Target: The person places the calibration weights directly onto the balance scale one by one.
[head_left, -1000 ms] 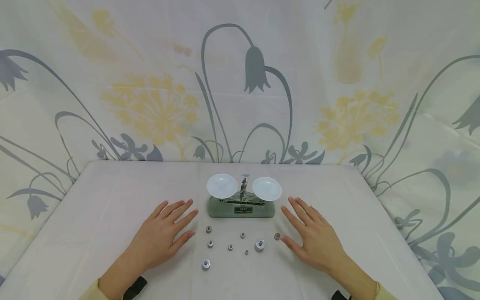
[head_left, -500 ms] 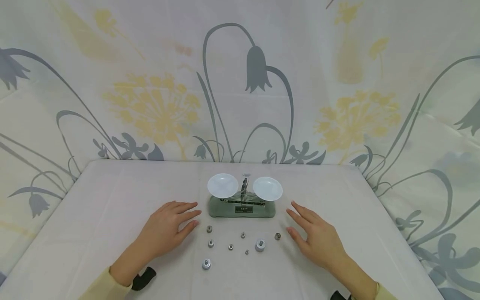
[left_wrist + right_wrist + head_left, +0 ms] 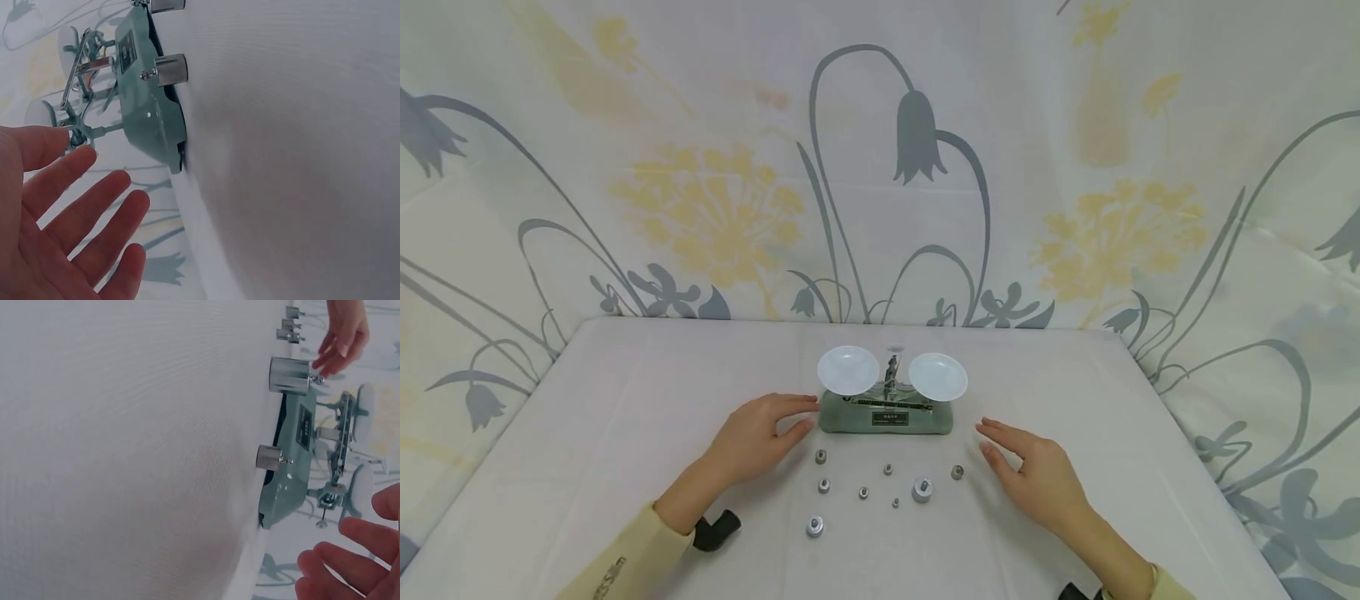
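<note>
A green balance scale (image 3: 885,417) with two white pans stands toward the back of the table, its left pan (image 3: 848,371) and right pan (image 3: 937,377) at nearly the same height. My left hand (image 3: 758,437) holds nothing; its fingertips are right at the left end of the scale's base. In the left wrist view the fingers (image 3: 103,234) are spread and relaxed. To the right of the scale, my right hand (image 3: 1037,471) hovers with relaxed fingers and nothing in them. Nearest to it is a small metal weight (image 3: 957,472).
Several knobbed metal weights lie scattered before the scale, among them a large one (image 3: 922,489) and a medium one (image 3: 814,526). A white cloth covers the table (image 3: 647,375). Behind it hangs a flower-patterned curtain (image 3: 865,167).
My left hand has moved right and inward to the scale's left end, its fingers drawing closer together. My right hand has shifted slightly right and down, fingers less spread. Scale and weights stay put.
</note>
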`<state>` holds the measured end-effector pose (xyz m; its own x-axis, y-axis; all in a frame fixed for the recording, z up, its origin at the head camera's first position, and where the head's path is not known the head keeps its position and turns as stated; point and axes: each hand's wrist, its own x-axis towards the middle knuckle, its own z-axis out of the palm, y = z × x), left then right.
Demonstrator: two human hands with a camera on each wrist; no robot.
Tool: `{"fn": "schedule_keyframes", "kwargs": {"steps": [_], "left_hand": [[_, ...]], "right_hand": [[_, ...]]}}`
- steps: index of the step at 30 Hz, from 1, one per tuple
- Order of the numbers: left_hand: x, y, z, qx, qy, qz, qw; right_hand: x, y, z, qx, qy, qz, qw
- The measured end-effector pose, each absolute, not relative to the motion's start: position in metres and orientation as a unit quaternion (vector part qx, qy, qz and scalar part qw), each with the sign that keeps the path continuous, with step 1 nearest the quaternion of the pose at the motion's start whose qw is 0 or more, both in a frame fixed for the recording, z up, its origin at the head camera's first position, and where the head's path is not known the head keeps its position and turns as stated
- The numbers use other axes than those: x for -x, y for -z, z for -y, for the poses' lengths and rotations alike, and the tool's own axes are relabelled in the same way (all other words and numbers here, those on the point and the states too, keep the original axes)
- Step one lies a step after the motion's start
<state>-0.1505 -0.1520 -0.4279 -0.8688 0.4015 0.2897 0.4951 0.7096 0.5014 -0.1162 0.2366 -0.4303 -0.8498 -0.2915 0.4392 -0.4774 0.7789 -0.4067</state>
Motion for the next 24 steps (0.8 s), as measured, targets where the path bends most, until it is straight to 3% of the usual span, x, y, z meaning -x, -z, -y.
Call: {"fn": "schedule_keyframes", "kwargs": {"steps": [13,24], "left_hand": [[0.172,0.436,0.141,0.217,0.397,0.892,0.019],[0.185,0.445,0.137,0.206,0.429,0.88,0.004]], "right_hand": [[0.119,0.434,-0.234,-0.177,-0.34,0.916,0.114],[0.12,0.431,-0.229,-0.177,-0.369,0.909,0.075]]}}
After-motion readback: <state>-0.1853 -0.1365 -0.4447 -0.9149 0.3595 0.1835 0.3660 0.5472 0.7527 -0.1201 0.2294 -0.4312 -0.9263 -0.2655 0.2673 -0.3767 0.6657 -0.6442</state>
